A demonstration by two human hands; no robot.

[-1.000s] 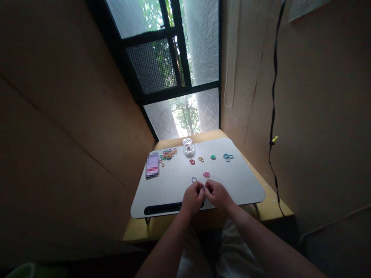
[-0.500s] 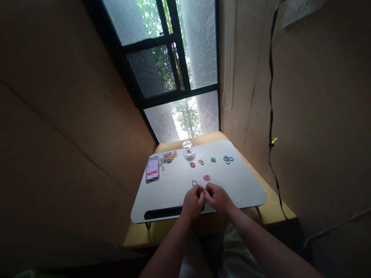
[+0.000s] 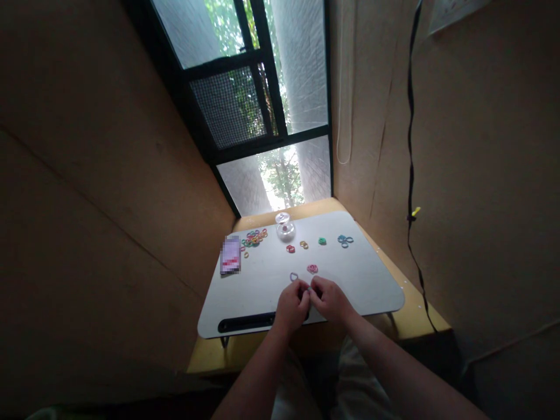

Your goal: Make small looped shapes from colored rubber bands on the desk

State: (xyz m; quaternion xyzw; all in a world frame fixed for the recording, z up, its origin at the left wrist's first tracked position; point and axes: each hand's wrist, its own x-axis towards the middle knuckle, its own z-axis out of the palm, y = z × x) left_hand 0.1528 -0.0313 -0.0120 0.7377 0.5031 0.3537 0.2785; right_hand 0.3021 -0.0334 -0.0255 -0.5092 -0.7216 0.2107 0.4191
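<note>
My left hand (image 3: 293, 303) and my right hand (image 3: 326, 298) meet near the front of a white table (image 3: 258, 291), fingers pinched together. Between the fingertips is a tiny green thing (image 3: 309, 288), too small to make out. Just beyond my left hand lies a pale purple band (image 3: 294, 276); a pink cluster of bands (image 3: 312, 268) sits beyond my right hand. Farther back are red bands (image 3: 290, 249), yellow bands (image 3: 304, 245), green bands (image 3: 322, 241) and blue bands (image 3: 345, 240). Mixed coloured bands (image 3: 254, 238) are piled at the back left.
A clear round container (image 3: 286, 231) with its lid raised stands at the back of the table. A blurred purple packet (image 3: 230, 255) lies at the left edge. A black slot (image 3: 245, 322) runs along the front edge. A dark cord (image 3: 410, 146) hangs on the right.
The view has shifted very slightly. Both hands stay pinched together in the same place, and the bands on the table have not moved.
</note>
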